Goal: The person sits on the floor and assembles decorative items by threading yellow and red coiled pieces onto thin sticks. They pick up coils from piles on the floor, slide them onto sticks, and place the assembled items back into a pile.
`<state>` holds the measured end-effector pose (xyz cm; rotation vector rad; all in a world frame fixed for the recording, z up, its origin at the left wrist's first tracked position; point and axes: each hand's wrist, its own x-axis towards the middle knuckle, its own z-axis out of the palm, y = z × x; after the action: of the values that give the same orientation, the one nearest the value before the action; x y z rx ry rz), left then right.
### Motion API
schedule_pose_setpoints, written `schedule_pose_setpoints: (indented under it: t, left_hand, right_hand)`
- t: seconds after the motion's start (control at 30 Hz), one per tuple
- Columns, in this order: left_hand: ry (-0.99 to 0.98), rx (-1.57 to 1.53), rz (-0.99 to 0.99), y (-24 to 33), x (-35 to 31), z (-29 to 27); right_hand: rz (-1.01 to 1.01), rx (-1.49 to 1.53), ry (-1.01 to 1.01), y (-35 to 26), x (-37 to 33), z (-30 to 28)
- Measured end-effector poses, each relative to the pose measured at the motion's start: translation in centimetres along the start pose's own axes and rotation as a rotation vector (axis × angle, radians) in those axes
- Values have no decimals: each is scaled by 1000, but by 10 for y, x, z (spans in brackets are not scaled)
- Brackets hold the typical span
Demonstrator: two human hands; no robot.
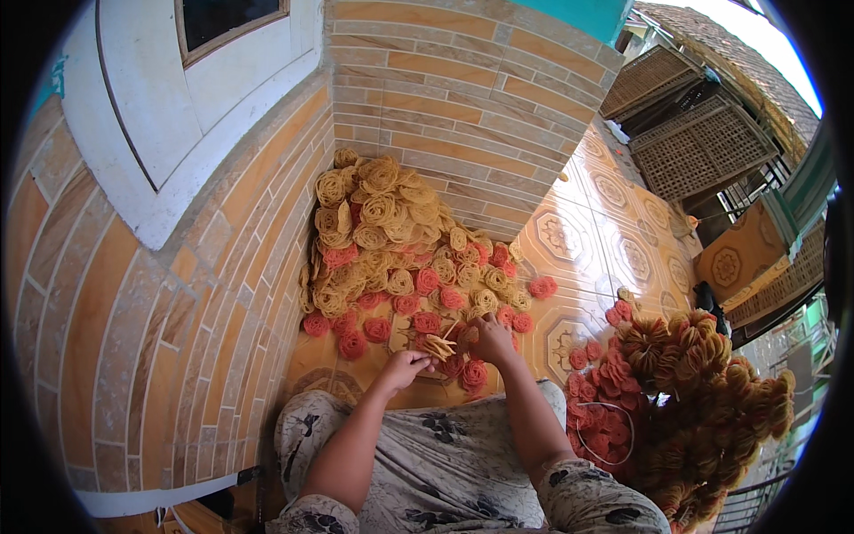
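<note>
In my left hand (405, 369) is a small bunch of yellow lacy crackers (438, 345), seen edge-on and pinched at its near end. My right hand (494, 340) is a little to the right, low over the floor at the near side of a spread pile. Its fingers curl inward, and whatever they hold is hidden. Yellow noodle-like cracker discs (378, 236) are heaped in the wall corner. Coral-red discs (377, 330) lie among them and along the near edge, some close to both hands.
Tiled walls (427, 89) close in the left and far sides. At right stand large bunches of yellow and red crackers (712, 418), beside loose red discs (614, 374) and a thin white loop (632, 436). Woven panels (703, 147) lean beyond the patterned floor (578, 240).
</note>
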<state>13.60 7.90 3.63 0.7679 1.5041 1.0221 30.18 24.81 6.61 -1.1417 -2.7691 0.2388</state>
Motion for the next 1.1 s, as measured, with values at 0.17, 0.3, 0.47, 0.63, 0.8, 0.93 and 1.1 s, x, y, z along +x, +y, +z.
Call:
schedule_pose_setpoints:
  t: [0.17, 0.3, 0.47, 0.63, 0.8, 0.93, 1.1]
  left_hand:
    - [-34, 28, -24, -4, 1, 1]
    - [-55, 22, -36, -4, 2, 2]
    - [-55, 5, -51, -3, 2, 4]
    - [-45, -34, -48, -2, 0, 4]
    - [-11, -15, -4, -2, 0, 3]
    - [-12, -27, -26, -2, 1, 3]
    - [-11, 0, -8, 1, -1, 3]
  right_hand:
    - [277, 766, -108, 9, 18, -4]
    - [329, 1140, -89, 7, 20, -10]
    - [310, 1180, -32, -1, 17, -18]
    - [275, 1198, -24, -5, 17, -27]
    - [404, 776, -108, 23, 28, -24]
    - [300, 67, 183, 39, 26, 11]
    - [315, 538, -19, 47, 33, 27]
